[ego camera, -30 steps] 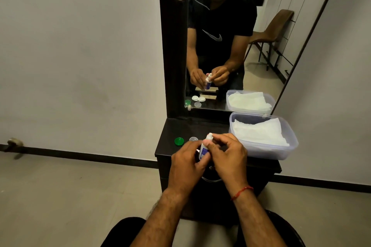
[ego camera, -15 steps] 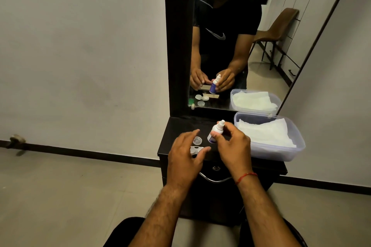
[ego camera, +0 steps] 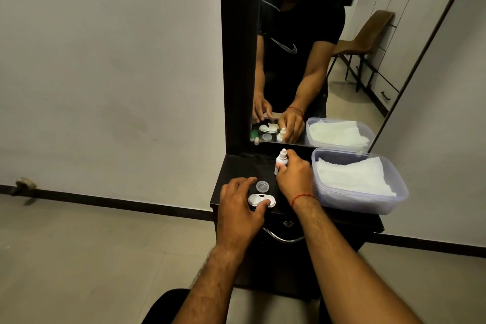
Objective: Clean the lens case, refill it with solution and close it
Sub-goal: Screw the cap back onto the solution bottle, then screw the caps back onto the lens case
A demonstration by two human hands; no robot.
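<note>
Dark dresser top (ego camera: 242, 166) w/ mirror (ego camera: 302, 60) behind, pale wall either side. Lens case (ego camera: 261, 200) lies near front edge; left hand (ego camera: 240, 208) rests on it, thumb and fingers pinching its sides. Loose clear cap (ego camera: 262, 186) sits just behind the case. Right hand (ego camera: 294, 179) is wrapped around small solution bottle (ego camera: 281, 162), upright, nozzle up, toward the back. Plastic tub (ego camera: 368, 202) of white tissues (ego camera: 352, 176) stands at right, beside that hand.
</note>
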